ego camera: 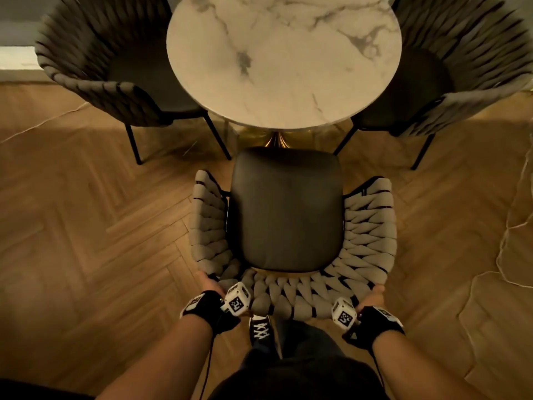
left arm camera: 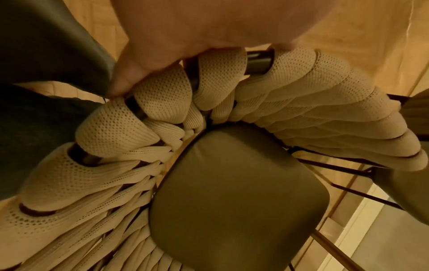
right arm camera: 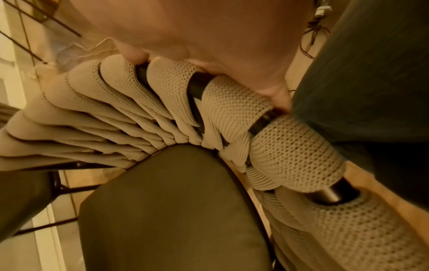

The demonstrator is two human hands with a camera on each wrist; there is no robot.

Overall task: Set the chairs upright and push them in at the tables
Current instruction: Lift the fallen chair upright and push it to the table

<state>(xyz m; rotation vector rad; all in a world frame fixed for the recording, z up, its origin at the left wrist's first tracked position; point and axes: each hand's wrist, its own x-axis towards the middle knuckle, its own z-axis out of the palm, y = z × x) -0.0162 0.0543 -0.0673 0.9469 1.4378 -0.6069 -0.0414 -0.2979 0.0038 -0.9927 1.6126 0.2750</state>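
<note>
A chair [ego camera: 288,209] with a dark seat cushion and a beige woven strap back stands upright on the floor, its seat front just short of the round marble table [ego camera: 282,59]. My left hand [ego camera: 209,285] grips the back rail at its left rear corner, and my right hand [ego camera: 372,297] grips it at the right rear corner. In the left wrist view my left hand [left arm camera: 185,36] curls over the straps and dark rail above the seat [left arm camera: 232,192]. The right wrist view has my right hand [right arm camera: 197,36] wrapped over the rail above the seat [right arm camera: 167,210].
Two darker woven chairs stand at the table, one at the left [ego camera: 109,70] and one at the right [ego camera: 461,82]. The floor [ego camera: 86,226] is herringbone wood. My shoe [ego camera: 259,327] is just behind the chair back. A thin cable [ego camera: 513,226] lies on the floor at the right.
</note>
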